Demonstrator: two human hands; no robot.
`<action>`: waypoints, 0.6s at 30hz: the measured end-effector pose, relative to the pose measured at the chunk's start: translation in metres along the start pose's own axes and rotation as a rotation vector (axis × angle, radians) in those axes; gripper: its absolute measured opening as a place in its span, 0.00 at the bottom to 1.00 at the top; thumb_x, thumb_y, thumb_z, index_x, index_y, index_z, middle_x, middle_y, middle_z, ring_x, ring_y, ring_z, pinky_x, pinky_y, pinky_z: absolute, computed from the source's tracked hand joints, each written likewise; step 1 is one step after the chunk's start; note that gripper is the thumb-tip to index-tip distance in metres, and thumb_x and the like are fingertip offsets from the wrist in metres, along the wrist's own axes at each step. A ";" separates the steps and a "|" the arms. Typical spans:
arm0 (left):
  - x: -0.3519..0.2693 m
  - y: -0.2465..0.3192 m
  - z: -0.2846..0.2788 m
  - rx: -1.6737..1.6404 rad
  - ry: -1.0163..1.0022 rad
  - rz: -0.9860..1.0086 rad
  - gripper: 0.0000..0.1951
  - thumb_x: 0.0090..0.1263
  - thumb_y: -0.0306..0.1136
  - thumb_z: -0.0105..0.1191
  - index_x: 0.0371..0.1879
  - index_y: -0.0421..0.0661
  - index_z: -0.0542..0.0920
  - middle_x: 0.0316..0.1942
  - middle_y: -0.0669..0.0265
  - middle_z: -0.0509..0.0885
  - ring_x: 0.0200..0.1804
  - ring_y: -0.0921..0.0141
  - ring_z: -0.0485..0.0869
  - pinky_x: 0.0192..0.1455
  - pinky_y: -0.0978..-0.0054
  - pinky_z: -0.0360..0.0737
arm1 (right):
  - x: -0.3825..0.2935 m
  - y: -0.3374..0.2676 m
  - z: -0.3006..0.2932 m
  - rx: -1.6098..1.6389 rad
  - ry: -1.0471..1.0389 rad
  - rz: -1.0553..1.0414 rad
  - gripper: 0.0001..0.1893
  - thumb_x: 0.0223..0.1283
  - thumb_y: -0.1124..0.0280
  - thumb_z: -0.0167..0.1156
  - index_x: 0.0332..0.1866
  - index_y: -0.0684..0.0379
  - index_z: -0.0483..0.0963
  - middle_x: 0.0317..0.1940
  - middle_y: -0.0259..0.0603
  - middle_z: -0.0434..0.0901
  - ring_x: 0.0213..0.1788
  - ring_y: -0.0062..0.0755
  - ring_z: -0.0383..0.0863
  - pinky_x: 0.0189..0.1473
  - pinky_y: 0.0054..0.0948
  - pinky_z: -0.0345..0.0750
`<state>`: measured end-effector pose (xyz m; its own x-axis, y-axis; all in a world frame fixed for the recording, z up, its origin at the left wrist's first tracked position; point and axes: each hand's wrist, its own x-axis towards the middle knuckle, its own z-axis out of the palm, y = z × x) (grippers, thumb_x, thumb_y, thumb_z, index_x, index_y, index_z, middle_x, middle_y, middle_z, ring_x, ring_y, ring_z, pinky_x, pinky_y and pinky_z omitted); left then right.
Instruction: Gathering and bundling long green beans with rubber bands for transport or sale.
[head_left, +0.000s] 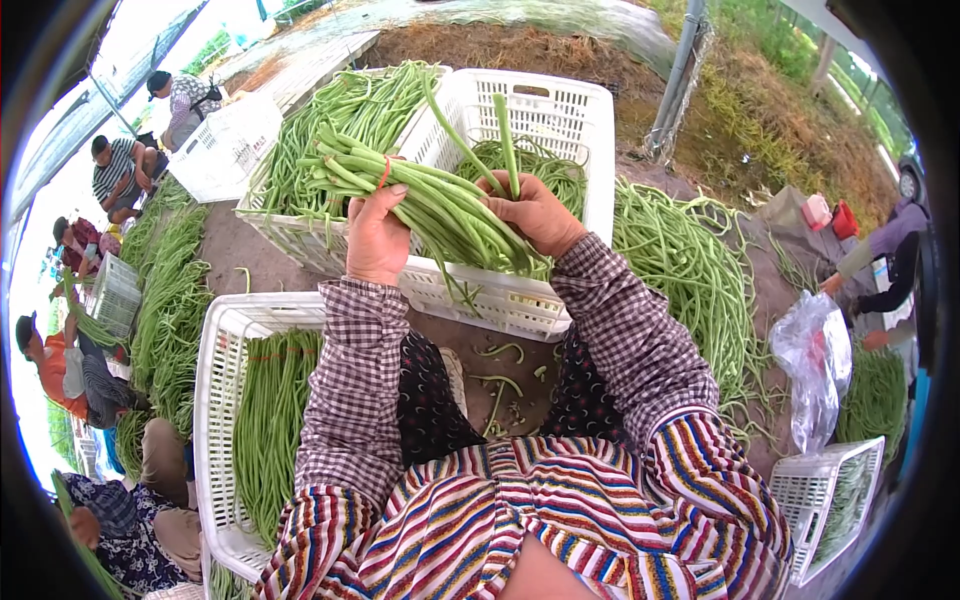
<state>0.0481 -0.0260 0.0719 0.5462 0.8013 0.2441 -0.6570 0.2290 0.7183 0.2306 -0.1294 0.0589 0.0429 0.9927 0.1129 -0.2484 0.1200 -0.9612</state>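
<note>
A bundle of green yard-long beans (442, 199) hangs over the crates in front of me, tied near one end with a red band (385, 172). My left hand (379, 231) grips it just below the band, thumb on top. My right hand (538, 214) pinches a couple of loose bean pods (506, 142) that point upward, its fingers against the bundle's right side. Behind the bundle stand two white plastic crates: the left one (292, 236) is heaped with beans, the right one (487, 300) holds a lower tangle of beans (551, 169).
Left of my knees, a white crate (214, 420) holds banded bean bundles (270, 435). A big bean pile (682, 277) lies on the ground at right, near a clear plastic bag (810, 367). Several people sit or bend along a bean row (169, 300) at left. A metal post (679, 82) stands beyond.
</note>
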 end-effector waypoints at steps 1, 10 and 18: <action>0.000 0.000 0.001 -0.010 -0.011 0.008 0.18 0.58 0.22 0.51 0.50 0.38 0.73 0.44 0.64 0.78 0.47 0.69 0.76 0.54 0.66 0.74 | 0.000 -0.003 0.001 -0.083 0.033 0.017 0.11 0.59 0.71 0.60 0.43 0.66 0.75 0.32 0.36 0.80 0.34 0.21 0.78 0.38 0.21 0.76; 0.001 -0.004 0.007 0.008 0.133 0.051 0.15 0.59 0.21 0.55 0.45 0.40 0.74 0.40 0.64 0.80 0.41 0.69 0.80 0.46 0.69 0.79 | -0.003 -0.007 0.007 -0.108 0.079 -0.014 0.13 0.54 0.68 0.65 0.43 0.62 0.77 0.25 0.27 0.77 0.22 0.11 0.69 0.20 0.14 0.62; 0.000 -0.006 0.013 -0.020 0.083 0.001 0.15 0.58 0.22 0.54 0.46 0.38 0.74 0.40 0.62 0.79 0.42 0.69 0.79 0.49 0.68 0.77 | -0.002 0.006 0.025 -0.343 0.169 -0.238 0.13 0.58 0.69 0.62 0.47 0.61 0.77 0.33 0.31 0.78 0.38 0.16 0.74 0.42 0.19 0.74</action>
<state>0.0591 -0.0351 0.0758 0.5011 0.8443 0.1899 -0.6682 0.2381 0.7048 0.2043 -0.1305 0.0588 0.2241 0.9185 0.3258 0.1216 0.3054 -0.9444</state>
